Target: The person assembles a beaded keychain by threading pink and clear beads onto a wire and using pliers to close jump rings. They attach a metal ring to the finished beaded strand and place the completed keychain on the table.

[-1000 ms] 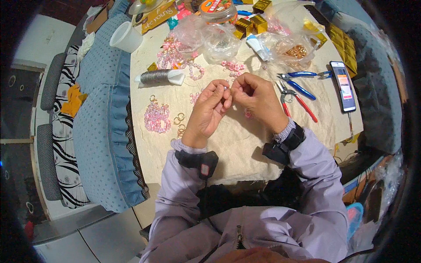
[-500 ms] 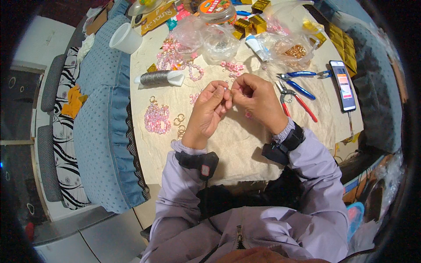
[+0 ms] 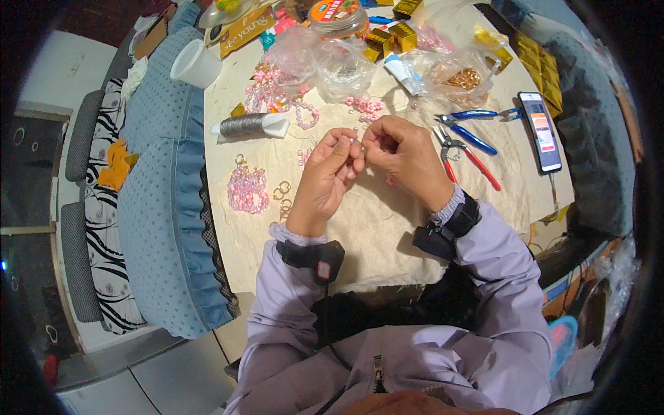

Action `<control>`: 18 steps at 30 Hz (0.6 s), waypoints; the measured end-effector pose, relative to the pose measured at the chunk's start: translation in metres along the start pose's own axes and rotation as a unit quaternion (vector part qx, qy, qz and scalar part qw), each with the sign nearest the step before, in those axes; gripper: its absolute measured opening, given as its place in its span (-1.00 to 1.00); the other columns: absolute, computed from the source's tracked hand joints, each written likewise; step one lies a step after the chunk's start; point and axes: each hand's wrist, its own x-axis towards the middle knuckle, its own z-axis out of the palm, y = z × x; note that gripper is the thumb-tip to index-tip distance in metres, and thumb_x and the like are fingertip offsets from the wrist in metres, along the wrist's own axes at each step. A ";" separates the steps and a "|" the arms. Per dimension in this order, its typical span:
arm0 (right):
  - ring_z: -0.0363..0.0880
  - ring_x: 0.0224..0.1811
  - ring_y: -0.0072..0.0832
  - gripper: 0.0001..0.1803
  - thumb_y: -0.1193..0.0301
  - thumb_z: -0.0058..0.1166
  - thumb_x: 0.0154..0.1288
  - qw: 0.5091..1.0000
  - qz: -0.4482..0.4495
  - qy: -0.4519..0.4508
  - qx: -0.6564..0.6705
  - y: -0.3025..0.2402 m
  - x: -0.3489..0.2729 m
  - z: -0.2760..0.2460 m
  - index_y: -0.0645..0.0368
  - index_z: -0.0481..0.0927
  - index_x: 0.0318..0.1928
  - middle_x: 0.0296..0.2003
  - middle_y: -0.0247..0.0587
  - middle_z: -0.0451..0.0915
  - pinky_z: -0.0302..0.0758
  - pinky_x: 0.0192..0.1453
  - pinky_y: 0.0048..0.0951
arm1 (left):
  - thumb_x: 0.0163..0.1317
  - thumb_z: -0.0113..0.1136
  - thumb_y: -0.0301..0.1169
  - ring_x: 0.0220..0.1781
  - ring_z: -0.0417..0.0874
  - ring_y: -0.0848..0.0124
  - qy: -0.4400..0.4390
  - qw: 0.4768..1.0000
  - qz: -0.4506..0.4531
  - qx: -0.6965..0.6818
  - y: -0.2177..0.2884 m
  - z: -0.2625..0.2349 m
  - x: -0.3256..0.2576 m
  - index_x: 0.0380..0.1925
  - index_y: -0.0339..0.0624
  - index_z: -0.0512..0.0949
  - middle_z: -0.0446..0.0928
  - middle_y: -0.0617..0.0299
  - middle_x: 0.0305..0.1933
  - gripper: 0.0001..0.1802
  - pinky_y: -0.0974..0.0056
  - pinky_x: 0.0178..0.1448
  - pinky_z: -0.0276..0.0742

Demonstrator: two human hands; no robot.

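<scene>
L hand [image 3: 325, 174] pinches tiny pale shiny bead [image 3: 352, 140] at fingertips; R hand [image 3: 407, 158] has thumb & index together just beside, can't tell on what; red-handled metal pliers [image 3: 472, 158] nearby.

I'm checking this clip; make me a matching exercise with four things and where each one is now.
Things
1. Small pale bead
2. Spool wound with grey strand
3. Red-handled pliers
4. Phone

Places or states
A. Standing out at the far right of the worktop, screen lit
B. Just right of the right hand, handles toward the person
C. At the fingertips of the left hand
D. Lying on its side, beyond and to the left of the left hand

Right pairs: 1-C, 2-D, 3-B, 4-A
</scene>
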 end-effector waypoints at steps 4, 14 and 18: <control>0.53 -0.44 -0.43 -0.84 0.47 0.26 0.14 1.000 0.010 -0.007 0.007 0.000 -0.001 -0.001 0.29 0.59 -0.32 -0.44 -0.14 0.56 0.47 -0.33 -0.41 | 0.50 0.06 -0.29 -0.38 0.51 0.52 -0.005 1.000 -0.001 -0.002 0.000 -0.001 0.000 -0.03 -0.20 0.43 0.48 0.28 -0.34 -0.78 0.51 -0.36 0.37; 0.47 -0.57 -0.72 -0.91 0.49 0.21 0.29 0.999 -0.051 0.016 0.000 0.004 0.000 0.001 0.27 0.62 -0.27 -0.44 -0.36 0.56 0.34 -0.58 -0.63 | 0.50 0.06 -0.32 -0.36 0.52 0.52 0.001 1.000 -0.010 -0.015 0.000 -0.002 0.001 -0.04 -0.20 0.44 0.49 0.27 -0.33 -0.80 0.52 -0.36 0.37; 0.59 -0.41 -0.33 -0.86 0.49 0.25 0.14 1.000 -0.021 0.011 -0.003 0.002 -0.001 -0.001 0.29 0.59 -0.32 -0.42 -0.10 0.58 0.49 -0.31 -0.37 | 0.50 0.07 -0.32 -0.37 0.51 0.52 0.002 0.999 -0.019 -0.028 0.000 -0.001 0.000 -0.03 -0.20 0.44 0.48 0.27 -0.32 -0.80 0.53 -0.38 0.37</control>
